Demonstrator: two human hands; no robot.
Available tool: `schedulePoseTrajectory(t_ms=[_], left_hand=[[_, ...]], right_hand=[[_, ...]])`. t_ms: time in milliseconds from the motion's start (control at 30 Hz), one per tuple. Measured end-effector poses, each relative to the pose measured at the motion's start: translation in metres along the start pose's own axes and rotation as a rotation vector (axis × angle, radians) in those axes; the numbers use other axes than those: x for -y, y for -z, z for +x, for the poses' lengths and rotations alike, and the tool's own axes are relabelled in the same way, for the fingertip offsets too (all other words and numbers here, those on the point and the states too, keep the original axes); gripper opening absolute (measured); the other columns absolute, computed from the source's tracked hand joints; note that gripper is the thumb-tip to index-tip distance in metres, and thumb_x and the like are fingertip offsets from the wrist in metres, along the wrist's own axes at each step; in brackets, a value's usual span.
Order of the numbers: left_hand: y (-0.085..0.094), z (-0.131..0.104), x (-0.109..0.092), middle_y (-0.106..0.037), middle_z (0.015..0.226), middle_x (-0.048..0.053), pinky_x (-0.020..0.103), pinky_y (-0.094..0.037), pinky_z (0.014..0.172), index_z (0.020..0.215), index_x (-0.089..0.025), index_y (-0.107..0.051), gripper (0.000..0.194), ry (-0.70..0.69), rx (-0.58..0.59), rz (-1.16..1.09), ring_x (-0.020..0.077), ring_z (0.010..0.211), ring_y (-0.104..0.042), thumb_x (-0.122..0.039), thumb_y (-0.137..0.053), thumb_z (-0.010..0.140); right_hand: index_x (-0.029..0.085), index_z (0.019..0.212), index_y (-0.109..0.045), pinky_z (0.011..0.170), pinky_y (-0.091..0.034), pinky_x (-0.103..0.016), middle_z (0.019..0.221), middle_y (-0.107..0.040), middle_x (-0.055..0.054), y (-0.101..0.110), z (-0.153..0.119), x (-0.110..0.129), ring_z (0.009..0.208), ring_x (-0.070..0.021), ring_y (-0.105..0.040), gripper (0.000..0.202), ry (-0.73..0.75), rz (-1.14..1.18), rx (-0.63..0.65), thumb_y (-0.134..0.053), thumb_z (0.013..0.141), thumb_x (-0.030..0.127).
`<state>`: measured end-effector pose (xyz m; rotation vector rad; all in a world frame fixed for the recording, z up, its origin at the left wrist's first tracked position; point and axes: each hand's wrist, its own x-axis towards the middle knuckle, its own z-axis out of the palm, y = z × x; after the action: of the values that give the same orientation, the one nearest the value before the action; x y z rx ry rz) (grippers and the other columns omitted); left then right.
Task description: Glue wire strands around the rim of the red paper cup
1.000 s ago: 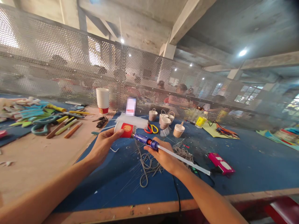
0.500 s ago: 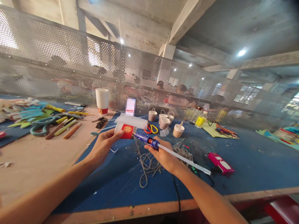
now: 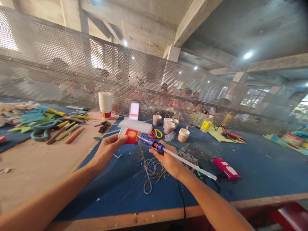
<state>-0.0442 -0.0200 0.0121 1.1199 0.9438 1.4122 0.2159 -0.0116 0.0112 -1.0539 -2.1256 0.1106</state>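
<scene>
My left hand (image 3: 109,148) is closed around a red and white paper cup (image 3: 130,135), which lies on its side in the air with its base toward the right. In my right hand (image 3: 168,157) is a blue hot glue gun (image 3: 150,142), its nozzle pointing left at the base end of the cup. A long translucent glue stick (image 3: 190,164) sticks out of the gun's back end. Whether the nozzle touches the cup I cannot tell. Below the gun, grey cord (image 3: 154,170) lies in loops on the blue tabletop (image 3: 115,195).
Small cord-handled cups (image 3: 169,127) stand beyond my hands, near yellow and red scissors (image 3: 156,133). A stack of paper cups (image 3: 105,104) stands back left, with teal scissors (image 3: 43,130) nearer. At right lie a magenta box (image 3: 227,168) and a bottle (image 3: 206,124). A perforated screen (image 3: 72,70) borders the table.
Almost nothing differs. The glue gun's nozzle sits very slightly farther right of the cup's base; both hands keep their hold.
</scene>
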Motion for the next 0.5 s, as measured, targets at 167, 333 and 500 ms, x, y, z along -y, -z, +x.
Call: schedulePoseTrajectory(t_ms=[167,333,500], left_hand=[[-0.001,-0.001,-0.001,-0.083,0.088,0.009,0.029,-0.056,0.068,0.093,-0.017,-0.082,0.029,-0.008,0.001,0.013,0.0216,0.072,-0.074,-0.043,-0.082,0.08],[0.001,0.002,0.004,-0.083,0.092,0.011,0.032,-0.058,0.068,0.103,-0.017,-0.081,0.036,0.022,0.007,0.012,0.0242,0.073,-0.075,-0.045,-0.081,0.081],[0.004,0.008,0.007,-0.082,0.083,0.009,0.033,-0.058,0.067,0.096,-0.018,-0.082,0.035,-0.012,-0.023,-0.014,0.0245,0.07,-0.075,-0.046,-0.085,0.076]], right_hand=[[0.023,0.087,-0.059,0.057,-0.041,-0.027,0.069,-0.064,-0.001,0.001,0.0,0.0,0.057,-0.0171,-0.058,0.039,-0.041,0.045,0.003,-0.055,0.098,0.06],[0.022,0.09,-0.062,0.056,-0.043,-0.027,0.053,-0.053,0.005,0.003,0.007,0.0,0.048,-0.0138,-0.054,0.038,-0.269,0.46,0.112,-0.058,0.096,0.059],[0.022,0.084,-0.052,0.052,-0.038,-0.024,0.056,-0.046,0.01,0.009,0.019,-0.008,0.047,-0.0086,-0.045,0.029,-0.469,0.989,-0.028,-0.072,0.084,0.043]])
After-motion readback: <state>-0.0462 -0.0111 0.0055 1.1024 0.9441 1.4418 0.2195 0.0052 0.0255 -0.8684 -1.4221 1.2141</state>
